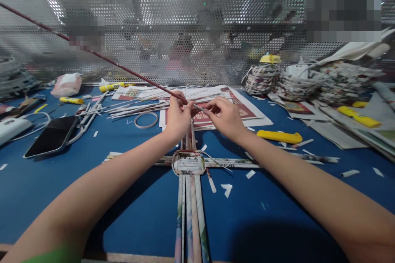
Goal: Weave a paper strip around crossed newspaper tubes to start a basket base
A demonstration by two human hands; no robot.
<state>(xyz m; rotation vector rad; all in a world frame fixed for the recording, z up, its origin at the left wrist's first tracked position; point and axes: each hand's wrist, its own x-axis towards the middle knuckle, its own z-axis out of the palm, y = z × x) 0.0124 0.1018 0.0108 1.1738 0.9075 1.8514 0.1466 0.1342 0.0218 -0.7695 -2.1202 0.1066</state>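
A long, thin dark-red rolled paper tube [129,71] slants from the upper left down to my hands. Its lower end lies in the closed fingers of my left hand [179,119]. My right hand [226,118] pinches the pale tip of the tube just to the right; the fingertips partly hide that end. Below my hands, on the blue table [129,209], lies a cross of rolled newspaper tubes [189,213]. A paper strip is woven round its middle [189,163], with one loose thin end pointing right.
Printed paper sheets [256,117] and a pile of thin paper tubes [135,109] lie behind my hands. A yellow cutter [279,136] is at right, a phone [52,136] at left. Woven paper baskets [262,80] stand before a perforated metal screen [154,16]. Paper scraps are scattered about.
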